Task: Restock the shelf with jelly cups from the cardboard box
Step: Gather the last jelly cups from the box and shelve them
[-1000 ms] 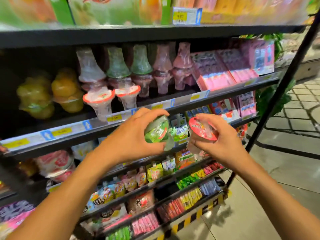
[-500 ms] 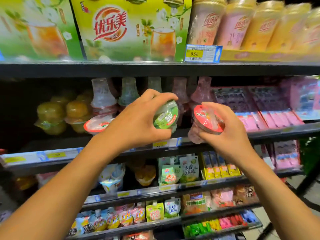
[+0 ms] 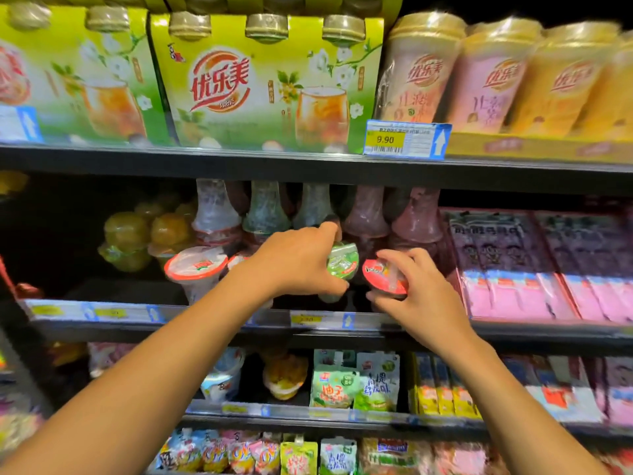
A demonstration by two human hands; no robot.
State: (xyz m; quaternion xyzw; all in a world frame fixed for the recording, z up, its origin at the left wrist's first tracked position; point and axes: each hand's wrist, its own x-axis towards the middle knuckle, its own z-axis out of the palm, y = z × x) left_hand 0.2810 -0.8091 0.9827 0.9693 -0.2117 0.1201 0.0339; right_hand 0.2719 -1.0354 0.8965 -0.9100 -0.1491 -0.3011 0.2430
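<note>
My left hand [image 3: 298, 262] grips a small clear plastic jelly cup with a green foil lid [image 3: 342, 260]. My right hand [image 3: 414, 296] pinches a matching cup with a red lid [image 3: 380, 274] by its rim. Both cups sit just over the front edge of the black metal shelf [image 3: 205, 313], lids tilted toward me and narrow bases pointing down and back. The free spot lies directly beneath them, right of the standing red-rimmed cup [image 3: 195, 269]. The red-lidded one may already touch down; I can't tell.
</note>
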